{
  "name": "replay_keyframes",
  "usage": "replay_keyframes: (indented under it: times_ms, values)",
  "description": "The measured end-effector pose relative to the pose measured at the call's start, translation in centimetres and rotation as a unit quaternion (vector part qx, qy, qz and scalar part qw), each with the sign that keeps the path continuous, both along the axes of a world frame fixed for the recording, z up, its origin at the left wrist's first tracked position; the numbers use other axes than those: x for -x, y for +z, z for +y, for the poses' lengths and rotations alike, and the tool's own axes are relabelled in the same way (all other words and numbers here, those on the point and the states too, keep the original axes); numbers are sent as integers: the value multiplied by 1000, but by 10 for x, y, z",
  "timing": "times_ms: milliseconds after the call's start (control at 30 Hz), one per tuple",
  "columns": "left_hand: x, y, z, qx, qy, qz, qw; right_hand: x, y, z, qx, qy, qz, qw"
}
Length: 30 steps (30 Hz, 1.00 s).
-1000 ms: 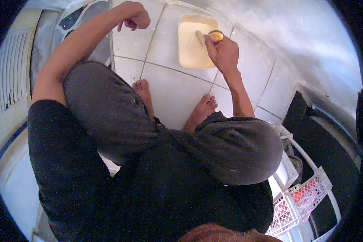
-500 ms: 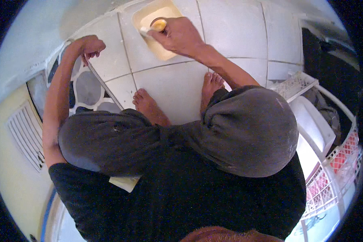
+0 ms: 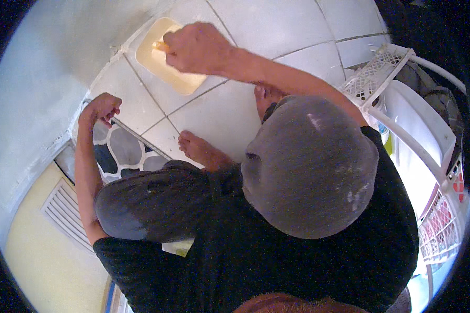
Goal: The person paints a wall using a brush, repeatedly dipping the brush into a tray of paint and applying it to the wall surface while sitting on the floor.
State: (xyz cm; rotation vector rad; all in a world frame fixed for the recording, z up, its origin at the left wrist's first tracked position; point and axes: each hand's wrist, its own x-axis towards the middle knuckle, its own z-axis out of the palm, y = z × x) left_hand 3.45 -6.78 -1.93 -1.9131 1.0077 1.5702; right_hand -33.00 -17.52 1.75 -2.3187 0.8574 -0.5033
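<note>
I am squatting on a white tiled floor (image 3: 277,26), knees up and bare feet flat. My right hand (image 3: 196,48) is closed around an orange-handled tool (image 3: 161,46) and rests in a cream rectangular tray (image 3: 162,65) lying on the tiles in front of me. My left hand (image 3: 102,108) is out to the left with its fingers curled in, close to the edge of a dark patterned surface (image 3: 125,151); whether it grips anything is not clear.
A white plastic lattice rack (image 3: 386,62) with white tubes stands at my right. A pale wall (image 3: 42,68) runs along the left. A slatted vent panel (image 3: 68,214) sits in a cream surface at lower left.
The view has swung, so the tray now lies at upper left. My right hand stays in the tray with the tool. My left hand has stayed near the patterned surface.
</note>
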Motion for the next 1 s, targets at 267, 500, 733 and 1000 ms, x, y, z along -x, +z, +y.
replay_keyframes:
  times_ms: [267,500,733,1000]
  values:
    - [-38,-48,17,28,-114,127,985,24,19,-2,-155,0,-120,981]
    - [5,-25,16,-83,42,-4,996,148,19,-91,-281,-160,-481,815]
    - [0,-19,32,-90,-37,78,992,241,15,-164,-128,-339,-617,699]
    - [-27,-36,48,-129,23,109,985,267,13,-230,-29,-381,-624,681]
